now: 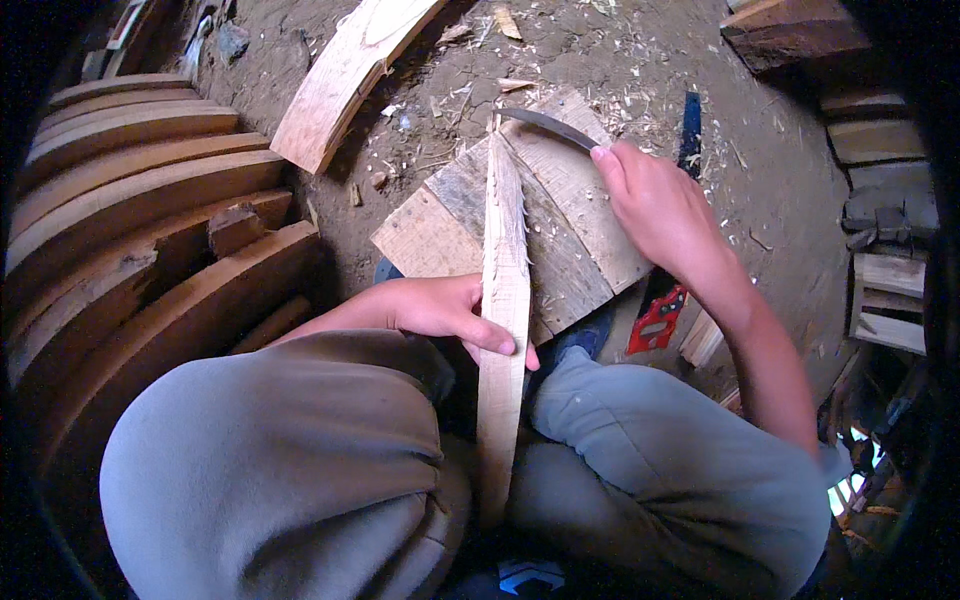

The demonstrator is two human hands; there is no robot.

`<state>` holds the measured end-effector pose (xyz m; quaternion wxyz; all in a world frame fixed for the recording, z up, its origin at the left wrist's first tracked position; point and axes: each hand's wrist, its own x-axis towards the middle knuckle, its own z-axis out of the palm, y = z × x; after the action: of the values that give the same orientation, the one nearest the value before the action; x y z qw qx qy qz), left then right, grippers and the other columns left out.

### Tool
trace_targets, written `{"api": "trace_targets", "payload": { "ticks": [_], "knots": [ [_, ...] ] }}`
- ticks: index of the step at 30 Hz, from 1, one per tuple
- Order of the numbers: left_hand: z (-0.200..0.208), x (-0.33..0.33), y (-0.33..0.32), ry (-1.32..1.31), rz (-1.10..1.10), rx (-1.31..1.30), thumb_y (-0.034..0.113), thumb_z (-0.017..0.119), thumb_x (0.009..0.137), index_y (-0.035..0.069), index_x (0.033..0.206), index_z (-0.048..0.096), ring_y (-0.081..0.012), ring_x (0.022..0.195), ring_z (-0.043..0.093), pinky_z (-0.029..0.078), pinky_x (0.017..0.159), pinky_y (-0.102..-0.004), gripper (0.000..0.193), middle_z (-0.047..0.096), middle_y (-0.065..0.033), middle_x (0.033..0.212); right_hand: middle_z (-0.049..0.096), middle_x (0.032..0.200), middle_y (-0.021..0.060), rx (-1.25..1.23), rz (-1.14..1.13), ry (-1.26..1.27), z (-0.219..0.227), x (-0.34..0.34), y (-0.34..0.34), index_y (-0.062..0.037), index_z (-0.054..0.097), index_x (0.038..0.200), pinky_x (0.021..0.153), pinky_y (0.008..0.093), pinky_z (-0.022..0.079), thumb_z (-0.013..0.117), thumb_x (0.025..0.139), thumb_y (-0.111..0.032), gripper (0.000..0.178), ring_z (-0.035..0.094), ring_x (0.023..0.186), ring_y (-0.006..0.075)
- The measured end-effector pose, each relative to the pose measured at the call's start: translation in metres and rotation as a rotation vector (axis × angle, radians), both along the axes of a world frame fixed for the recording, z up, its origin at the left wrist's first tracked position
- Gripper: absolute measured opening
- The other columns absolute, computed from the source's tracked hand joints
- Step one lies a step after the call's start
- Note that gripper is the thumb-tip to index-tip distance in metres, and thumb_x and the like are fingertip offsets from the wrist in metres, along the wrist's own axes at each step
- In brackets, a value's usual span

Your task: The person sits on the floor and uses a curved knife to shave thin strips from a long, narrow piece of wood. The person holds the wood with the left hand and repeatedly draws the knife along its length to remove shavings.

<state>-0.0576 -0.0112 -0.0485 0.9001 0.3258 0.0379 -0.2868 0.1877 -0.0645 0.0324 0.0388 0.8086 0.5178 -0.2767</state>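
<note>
Head view: my only feed, looking down on both hands.
Left hand [450, 312]: just at 9 o'clock of centre, gripping the wooden strip [505, 290]; the thumb lies across its upper face, pointing to about 4 o'clock, while the fingers wrap beneath, fingertips showing past its right edge.
Left forearm [345, 312]: reaches in from between 8 and 9 o'clock, low behind the left knee [250, 440].
Right hand [655, 205]: at 2 o'clock, a closed fist around the curved blade [555, 130], back of the hand up, thumb laid forward; the tool's handle is hidden from me.
Right forearm [760, 340]: slants from 4 o'clock up toward the fist.
Wooden strip: runs from 12 to 6 o'clock, its narrowed end away, its near end between the thighs.
Curved blade: arcs from the fist toward 11 o'clock, its tip at the strip's far end; I cannot tell whether they touch.
Plank board [430, 237]: beneath the strip's far half, toward 12 and 1 o'clock.
Handsaw [657, 318]: on the dirt ground [790, 200], red handle at 3 o'clock, dark blade toward 2.
Curved timbers [150, 180]: stacked at 9 to 10 o'clock.
</note>
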Motion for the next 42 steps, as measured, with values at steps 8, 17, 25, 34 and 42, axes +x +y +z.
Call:
{"api": "trace_targets", "payload": {
  "ticks": [8,17,25,34,42],
  "knots": [
    [-0.006,0.000,-0.003,0.026,0.071,-0.085,0.017,0.070,0.086,0.003,0.113,0.055,-0.0190,0.103,0.065,0.053,0.083,-0.0335,0.034,0.069,-0.0124,0.111,0.065,0.082,0.0276,-0.061,0.036,-0.045,0.014,-0.020,0.006,0.0008,0.062,0.094,0.074,0.0543,0.051,0.037,0.101,-0.035,0.044,0.064,0.080,0.0459],
    [-0.007,0.002,-0.003,0.113,0.073,-0.003,0.023,0.079,0.080,-0.001,0.112,0.059,-0.0241,0.101,0.067,0.050,0.090,-0.0365,0.044,0.070,-0.0158,0.106,0.065,0.080,0.0280,-0.107,0.076,0.032,0.009,-0.024,0.001,0.0023,0.061,0.093,0.073,0.0545,0.051,0.035,0.102,-0.034,0.045,0.065,0.078,0.0456],
    [-0.005,0.000,-0.004,0.130,0.092,0.031,0.028,0.082,0.076,-0.003,0.114,0.059,-0.0234,0.100,0.067,0.052,0.088,-0.0362,0.053,0.070,-0.0150,0.105,0.065,0.077,0.0279,-0.104,0.080,-0.011,0.008,-0.037,-0.002,0.0025,0.061,0.090,0.070,0.0529,0.053,0.034,0.103,-0.032,0.046,0.066,0.076,0.0448],
    [-0.004,0.002,-0.004,0.095,0.080,0.029,0.025,0.080,0.078,-0.002,0.114,0.058,-0.0230,0.098,0.067,0.052,0.087,-0.0358,0.050,0.071,-0.0142,0.105,0.065,0.067,0.0227,-0.016,0.120,-0.176,0.005,-0.055,-0.005,0.0004,0.059,0.084,0.057,0.0475,0.055,0.040,0.102,-0.030,0.039,0.068,0.064,0.0386],
    [-0.004,0.002,-0.008,0.090,0.071,0.044,0.026,0.080,0.078,-0.002,0.116,0.060,-0.0218,0.100,0.066,0.051,0.089,-0.0347,0.051,0.071,-0.0136,0.105,0.066,0.070,0.0224,-0.050,0.103,-0.192,0.005,-0.060,0.007,0.0003,0.060,0.086,0.061,0.0471,0.055,0.039,0.102,-0.030,0.040,0.069,0.068,0.0379]
  ]
}}
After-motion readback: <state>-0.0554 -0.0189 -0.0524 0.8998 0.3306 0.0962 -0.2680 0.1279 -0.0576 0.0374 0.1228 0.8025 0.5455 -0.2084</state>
